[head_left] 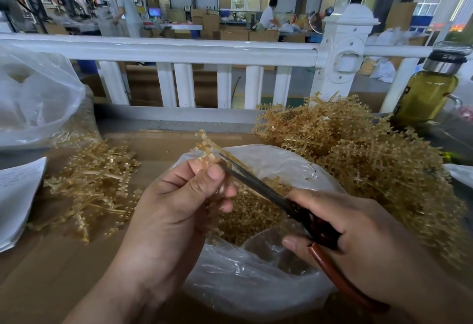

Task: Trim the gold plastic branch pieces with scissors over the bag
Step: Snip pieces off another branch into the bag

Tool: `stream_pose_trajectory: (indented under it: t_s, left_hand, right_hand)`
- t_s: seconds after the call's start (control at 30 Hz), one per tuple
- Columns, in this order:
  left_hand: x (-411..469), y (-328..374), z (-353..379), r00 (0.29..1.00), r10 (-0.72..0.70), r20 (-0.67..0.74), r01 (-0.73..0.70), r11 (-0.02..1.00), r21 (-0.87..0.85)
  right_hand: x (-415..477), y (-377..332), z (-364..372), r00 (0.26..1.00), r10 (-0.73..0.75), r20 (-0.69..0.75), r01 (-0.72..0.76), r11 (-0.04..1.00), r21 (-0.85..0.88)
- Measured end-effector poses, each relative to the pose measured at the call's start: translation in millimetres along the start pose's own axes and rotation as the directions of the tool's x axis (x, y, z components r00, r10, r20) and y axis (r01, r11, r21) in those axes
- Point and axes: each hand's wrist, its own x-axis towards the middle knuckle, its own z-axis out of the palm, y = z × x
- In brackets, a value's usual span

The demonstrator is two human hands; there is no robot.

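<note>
While the left hand (176, 203) is pinching one gold branch piece (208, 147) over the bag (256, 285), the right hand (358, 236) is gripping the scissors (256, 182), fingers curled round the handles.
Blade tips are touching the piece just above the bag's open mouth — gold bits are lying inside. Two heaps are flanking the bag: small pile (94, 185) left, big pile (371, 159) right. One green bottle (427, 93) is standing far right — one white railing (179, 52) is crossing behind, partly screening two people working beyond it.

Branch heaps (371, 159) (92, 185) flank the open bag (256, 285).
</note>
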Motion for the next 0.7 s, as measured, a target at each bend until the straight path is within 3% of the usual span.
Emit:
stream_pose_trajectory:
  t_s: [0.7]
  left_hand:
    - [-4.7,-3.2,9.4,1.0,0.007,0.014,-0.008,0.998,0.07]
  right_hand:
    - [2.3,-0.5,6.1,0.996,-0.045,-0.082,0.049,0.998,0.04]
